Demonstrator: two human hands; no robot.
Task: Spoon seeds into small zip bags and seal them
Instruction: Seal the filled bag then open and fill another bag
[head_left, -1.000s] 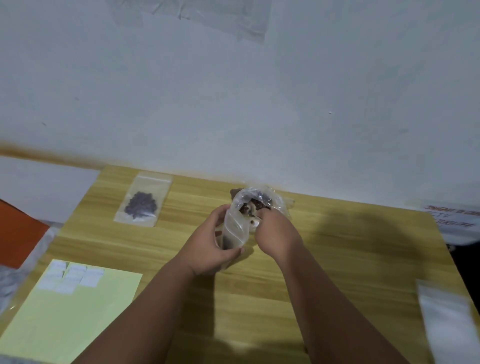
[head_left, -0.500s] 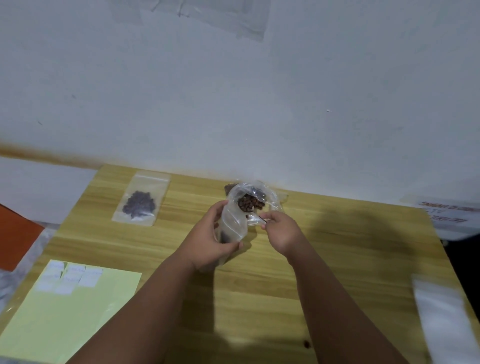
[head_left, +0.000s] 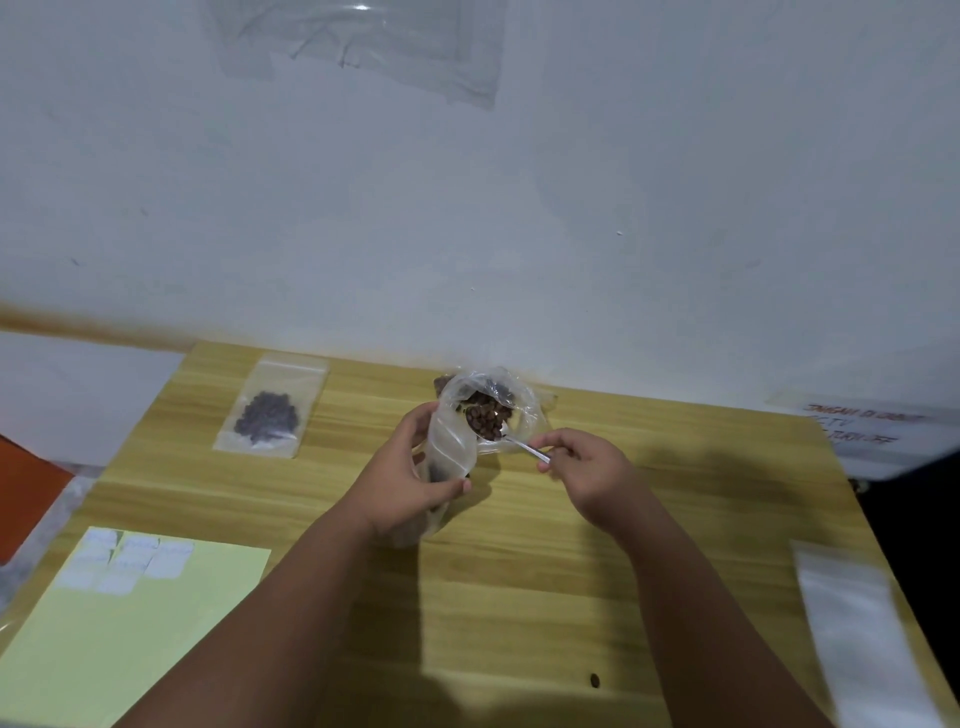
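My left hand (head_left: 410, 480) grips a small clear zip bag (head_left: 451, 447), held upright just above the wooden table (head_left: 519, 597). My right hand (head_left: 587, 470) pinches the handle of a metal spoon (head_left: 522, 444). The spoon's bowl carries a heap of dark brown seeds (head_left: 485, 418) right at the bag's mouth. Behind it stands a larger clear bag of seeds (head_left: 511, 400), partly hidden. A filled, flat zip bag of seeds (head_left: 270, 410) lies at the table's back left.
A yellow sheet (head_left: 130, 634) with small white labels (head_left: 124, 564) lies at the front left. A stack of clear empty bags (head_left: 862, 634) rests along the right edge. One loose seed (head_left: 594, 679) lies near the front. The wall rises directly behind the table.
My right hand has drawn back to the right out of the large seed bag, bringing out the spoon loaded with seeds to the small bag's mouth. My left hand stayed put.
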